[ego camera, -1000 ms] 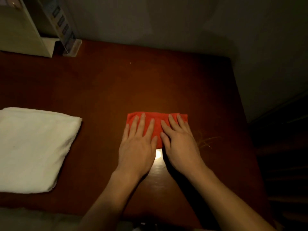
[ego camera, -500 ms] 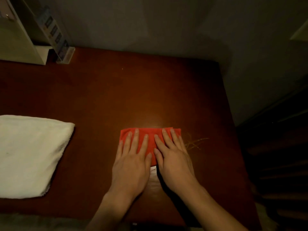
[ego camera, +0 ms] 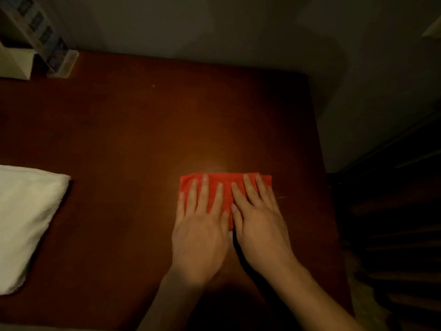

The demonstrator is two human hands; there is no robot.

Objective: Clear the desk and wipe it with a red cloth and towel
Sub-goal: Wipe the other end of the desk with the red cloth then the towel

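Note:
A folded red cloth [ego camera: 225,180] lies flat on the dark reddish-brown desk [ego camera: 124,139], right of centre. My left hand [ego camera: 200,225] presses on its left half with straight, spread fingers. Beside it and touching it, my right hand [ego camera: 259,223] lies flat on the right half. Only the cloth's far strip and a sliver between the hands show. A folded white towel [ego camera: 26,218] rests on the desk at the left edge of the view, well apart from both hands.
A cream box [ego camera: 13,60] and a clear leaflet stand [ego camera: 51,50] sit at the desk's far left corner against the wall. The desk's right edge [ego camera: 327,187] runs close to the cloth; dark slatted furniture [ego camera: 393,235] lies beyond it.
Both hands have slid the red cloth to the right, away from the towel and nearer the desk's right edge. The scratch marks beside the cloth are now mostly covered.

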